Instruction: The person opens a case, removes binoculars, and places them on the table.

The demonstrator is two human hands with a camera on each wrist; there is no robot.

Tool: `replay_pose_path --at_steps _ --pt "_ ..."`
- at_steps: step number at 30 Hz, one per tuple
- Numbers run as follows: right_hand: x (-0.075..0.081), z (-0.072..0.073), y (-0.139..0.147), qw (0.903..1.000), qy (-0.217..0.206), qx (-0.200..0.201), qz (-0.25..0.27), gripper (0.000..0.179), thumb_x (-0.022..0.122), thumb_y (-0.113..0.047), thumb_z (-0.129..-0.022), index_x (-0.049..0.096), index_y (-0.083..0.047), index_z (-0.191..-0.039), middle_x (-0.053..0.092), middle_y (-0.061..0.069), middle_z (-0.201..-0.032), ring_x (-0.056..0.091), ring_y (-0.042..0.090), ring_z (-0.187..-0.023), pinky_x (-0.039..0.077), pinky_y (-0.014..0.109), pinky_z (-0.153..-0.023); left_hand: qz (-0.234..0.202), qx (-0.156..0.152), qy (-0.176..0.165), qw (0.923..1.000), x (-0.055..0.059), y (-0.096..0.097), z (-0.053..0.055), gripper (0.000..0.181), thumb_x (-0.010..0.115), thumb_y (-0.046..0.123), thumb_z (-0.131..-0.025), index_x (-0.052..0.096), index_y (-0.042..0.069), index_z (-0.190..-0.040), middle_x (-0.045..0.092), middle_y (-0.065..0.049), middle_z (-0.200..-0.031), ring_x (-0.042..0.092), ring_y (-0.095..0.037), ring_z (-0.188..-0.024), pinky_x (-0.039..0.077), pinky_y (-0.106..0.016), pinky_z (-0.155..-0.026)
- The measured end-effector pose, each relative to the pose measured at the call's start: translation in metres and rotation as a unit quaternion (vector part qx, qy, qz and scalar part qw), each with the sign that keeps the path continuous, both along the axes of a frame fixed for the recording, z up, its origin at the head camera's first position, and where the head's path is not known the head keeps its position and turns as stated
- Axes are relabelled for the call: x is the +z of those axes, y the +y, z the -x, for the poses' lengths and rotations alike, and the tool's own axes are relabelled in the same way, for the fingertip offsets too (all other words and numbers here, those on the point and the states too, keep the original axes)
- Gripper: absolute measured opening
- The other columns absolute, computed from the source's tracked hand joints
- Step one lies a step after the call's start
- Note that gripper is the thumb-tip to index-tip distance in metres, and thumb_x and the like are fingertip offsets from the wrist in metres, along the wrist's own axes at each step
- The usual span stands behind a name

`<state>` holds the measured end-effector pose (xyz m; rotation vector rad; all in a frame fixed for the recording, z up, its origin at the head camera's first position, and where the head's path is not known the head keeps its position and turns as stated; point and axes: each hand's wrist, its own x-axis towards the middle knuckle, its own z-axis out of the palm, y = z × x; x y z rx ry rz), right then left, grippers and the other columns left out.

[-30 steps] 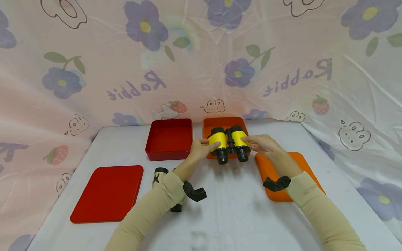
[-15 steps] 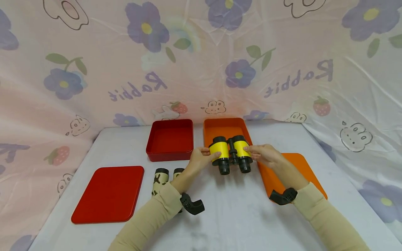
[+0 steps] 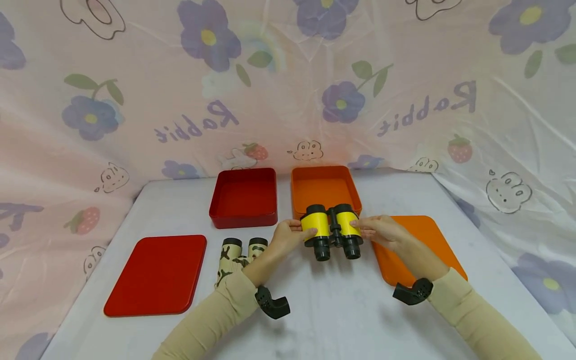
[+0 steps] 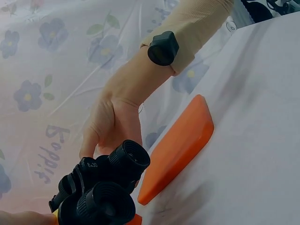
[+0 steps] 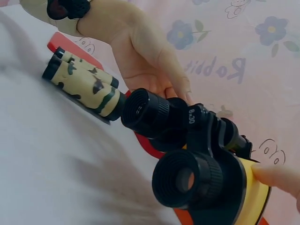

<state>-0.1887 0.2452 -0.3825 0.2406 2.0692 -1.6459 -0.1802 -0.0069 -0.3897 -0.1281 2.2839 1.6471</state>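
Observation:
Yellow and black binoculars are held between both hands, over the table just in front of the orange box. My left hand grips the left barrel, thumb on top of the yellow casing. On the other barrel, my right hand pinches the side with its thumb over the yellow part. Both black eyepieces point back toward me in the left wrist view. Camouflage binoculars lie by my left forearm, which partly covers them; the right wrist view shows more of these camouflage binoculars.
An open red box stands at the back, left of the orange one. Its red lid lies at the front left. An orange lid lies at the right, partly under my right forearm. A patterned cloth hangs behind the table.
Both hands have drawn the yellow binoculars toward me, from over the orange box to in front of it. More of the camouflage binoculars now shows beside my left arm.

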Motion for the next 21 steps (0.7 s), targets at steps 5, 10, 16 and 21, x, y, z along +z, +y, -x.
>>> replay_pose_path --at_steps 5,10,16,21 --pt "-0.004 -0.003 0.001 0.9999 0.000 -0.009 0.007 0.038 0.066 -0.025 -0.089 0.055 0.006 -0.110 0.057 -0.010 -0.076 0.055 0.005 -0.077 0.047 0.025 -0.089 0.007 0.001 -0.004 1.0000 -0.004 0.000 -0.002 0.056 0.074 0.031 -0.085 0.053 -0.003 -0.123 0.062 -0.019 -0.123 0.061 -0.029 -0.111 0.053 -0.039 -0.099" --pt "-0.005 -0.005 0.003 0.9998 -0.006 -0.013 0.010 0.020 0.068 -0.024 -0.089 0.056 -0.011 -0.079 0.049 -0.008 -0.067 0.049 0.009 -0.070 0.043 0.023 -0.077 0.007 -0.004 -0.006 1.0000 -0.006 0.000 -0.005 0.053 0.073 0.029 -0.085 0.053 -0.003 -0.122 0.062 -0.020 -0.121 0.061 -0.028 -0.108 0.054 -0.037 -0.096" --pt "-0.009 -0.008 0.004 0.9999 -0.014 -0.003 0.000 0.026 0.067 -0.027 -0.089 0.058 -0.003 -0.091 0.052 -0.006 -0.070 0.051 0.009 -0.073 0.046 0.024 -0.083 0.004 -0.013 -0.005 0.9999 -0.009 -0.001 -0.009 0.054 0.074 0.026 -0.084 0.052 -0.005 -0.122 0.062 -0.021 -0.120 0.060 -0.028 -0.106 0.054 -0.036 -0.093" --pt "-0.015 -0.012 0.004 0.9992 -0.011 0.017 -0.035 0.068 0.064 -0.031 -0.090 0.042 0.015 -0.135 0.060 0.020 -0.122 0.059 0.012 -0.095 0.045 0.041 -0.109 0.009 -0.020 -0.008 0.9997 -0.013 -0.001 -0.012 0.053 0.074 0.026 -0.084 0.053 -0.006 -0.121 0.063 -0.022 -0.119 0.061 -0.027 -0.104 0.054 -0.036 -0.093"
